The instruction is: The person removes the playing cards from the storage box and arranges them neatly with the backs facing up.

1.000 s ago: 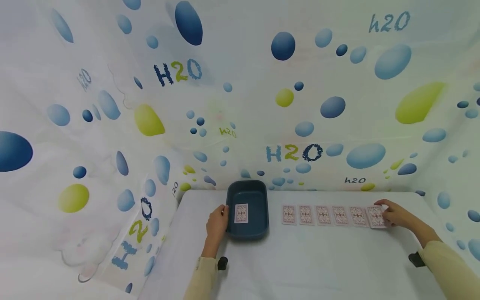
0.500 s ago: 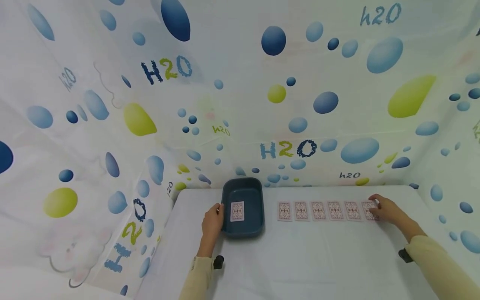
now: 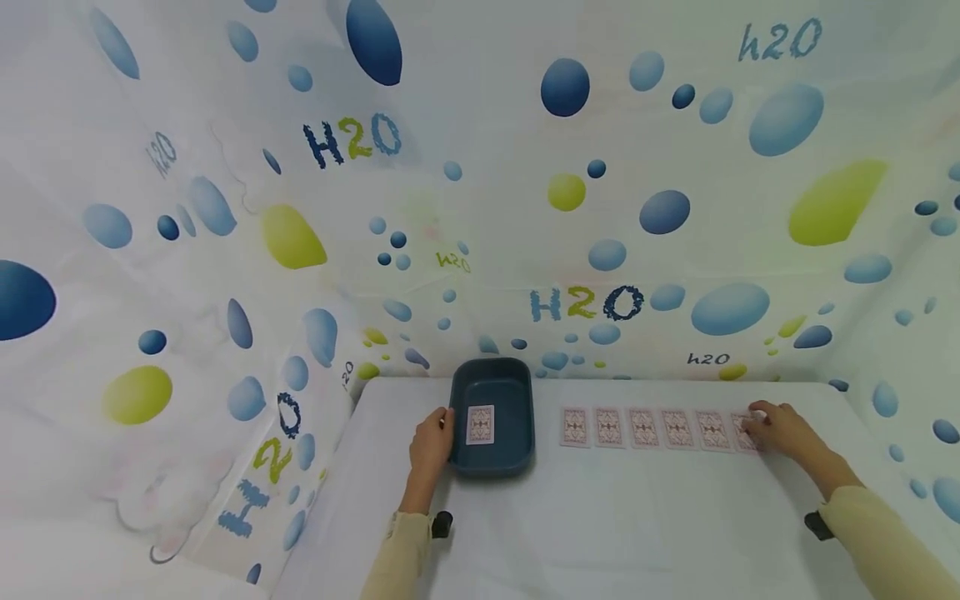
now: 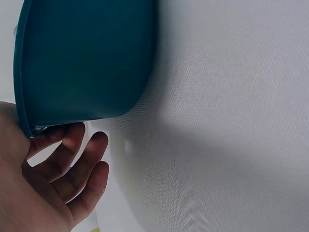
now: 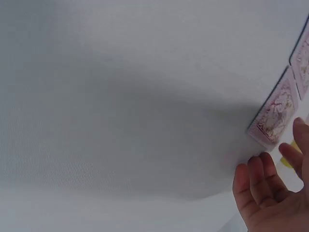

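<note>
My left hand point(image 3: 430, 443) grips the left rim of a dark blue plastic tub point(image 3: 491, 463). In the left wrist view, curled fingers point(image 4: 89, 181) lie along the outside of the tub wall, while the thumb is hidden. Inside the tub lies one playing card point(image 3: 480, 425) with its red patterned back up. To the right, several playing cards point(image 3: 643, 427) form a row, backs up. At the row's right end, my right hand point(image 3: 783, 432) reaches over the last card point(image 3: 742, 433) and partly covers it. The right wrist view shows its loosely bent fingers point(image 5: 258, 181) beside that card's end.
A white cloth point(image 3: 600, 517) covers the table. Behind and at the sides hangs a white sheet point(image 3: 487, 208) printed with blue and green drops and "H2O" lettering. A black wrist mount point(image 3: 442, 524) sits at the left cuff, another point(image 3: 817, 526) at the right.
The last card has settled flat and slightly left, in line with the row. My right hand has shifted left over it. The left hand stays at the tub; the head view sways slightly.
</note>
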The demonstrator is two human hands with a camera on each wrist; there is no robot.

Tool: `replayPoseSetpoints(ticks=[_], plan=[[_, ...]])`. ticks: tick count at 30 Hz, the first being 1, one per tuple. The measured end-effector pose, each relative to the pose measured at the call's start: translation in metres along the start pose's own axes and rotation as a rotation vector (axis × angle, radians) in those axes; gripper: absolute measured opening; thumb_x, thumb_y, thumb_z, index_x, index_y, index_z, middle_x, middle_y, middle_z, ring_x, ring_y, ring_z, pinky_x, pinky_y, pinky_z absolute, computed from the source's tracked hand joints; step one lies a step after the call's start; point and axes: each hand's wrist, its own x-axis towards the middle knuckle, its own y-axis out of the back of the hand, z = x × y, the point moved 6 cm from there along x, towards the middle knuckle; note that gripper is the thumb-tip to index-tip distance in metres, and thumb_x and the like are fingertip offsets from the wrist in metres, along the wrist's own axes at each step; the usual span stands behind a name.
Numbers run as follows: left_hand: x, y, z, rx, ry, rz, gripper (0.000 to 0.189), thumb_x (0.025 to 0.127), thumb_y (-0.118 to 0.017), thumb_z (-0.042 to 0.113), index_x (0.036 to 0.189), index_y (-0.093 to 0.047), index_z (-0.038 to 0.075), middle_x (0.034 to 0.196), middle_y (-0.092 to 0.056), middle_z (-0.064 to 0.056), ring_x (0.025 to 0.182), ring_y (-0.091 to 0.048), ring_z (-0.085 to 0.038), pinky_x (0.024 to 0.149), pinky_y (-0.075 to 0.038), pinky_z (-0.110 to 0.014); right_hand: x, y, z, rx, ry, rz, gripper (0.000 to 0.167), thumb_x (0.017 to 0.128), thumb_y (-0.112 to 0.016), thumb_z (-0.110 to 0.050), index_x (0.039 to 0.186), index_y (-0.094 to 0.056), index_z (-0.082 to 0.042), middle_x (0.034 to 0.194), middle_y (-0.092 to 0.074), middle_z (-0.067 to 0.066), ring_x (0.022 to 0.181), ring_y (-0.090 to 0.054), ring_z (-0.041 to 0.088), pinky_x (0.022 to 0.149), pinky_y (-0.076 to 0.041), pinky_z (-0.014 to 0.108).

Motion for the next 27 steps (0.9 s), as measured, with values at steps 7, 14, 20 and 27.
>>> replayPoseSetpoints(ticks=[7, 14, 20, 27], plan=[[-0.004, -0.004, 0.002, 0.002, 0.003, -0.007, 0.03, 0.106, -0.048, 0.034, 0.092, -0.063, 0.011, 0.08, -0.064, -0.007, 0.064, -0.052, -0.019, 0.054, -0.037, -0.033, -0.012, -0.01, -0.016, -0.095, 0.043, 0.132, 0.08, 0.103, -0.048, -0.049, 0.139, -0.033, 0.02, 0.13, -0.034, 0.05, 0.117, -0.037, 0.065, 0.097, -0.036, 0.074], [0.001, 0.0, 0.001, 0.001, 0.0, 0.009, 0.03, 0.106, -0.049, 0.033, 0.098, -0.066, 0.009, 0.085, -0.068, -0.009, 0.067, -0.056, -0.02, 0.056, -0.041, -0.035, -0.008, -0.021, -0.079, -0.164, 0.18, 0.217, 0.088, 0.1, -0.048, -0.058, 0.146, -0.031, 0.016, 0.147, -0.025, 0.048, 0.135, -0.022, 0.067, 0.105, -0.022, 0.077], [0.003, 0.0, 0.0, 0.008, -0.001, 0.004, 0.031, 0.106, -0.047, 0.034, 0.101, -0.066, 0.01, 0.088, -0.069, -0.009, 0.068, -0.056, -0.02, 0.057, -0.041, -0.035, 0.0, -0.032, -0.125, -0.184, 0.276, 0.245, 0.084, 0.101, -0.049, -0.056, 0.15, -0.03, 0.01, 0.154, -0.025, 0.04, 0.142, -0.021, 0.06, 0.111, -0.021, 0.072], [0.001, 0.001, 0.002, -0.003, 0.008, -0.002, 0.03, 0.106, -0.048, 0.033, 0.097, -0.065, 0.01, 0.085, -0.067, -0.009, 0.066, -0.055, -0.02, 0.056, -0.039, -0.035, 0.005, -0.049, -0.169, -0.187, 0.342, 0.233, 0.08, 0.102, -0.047, -0.054, 0.151, -0.03, 0.007, 0.154, -0.028, 0.038, 0.144, -0.023, 0.057, 0.115, -0.021, 0.067]])
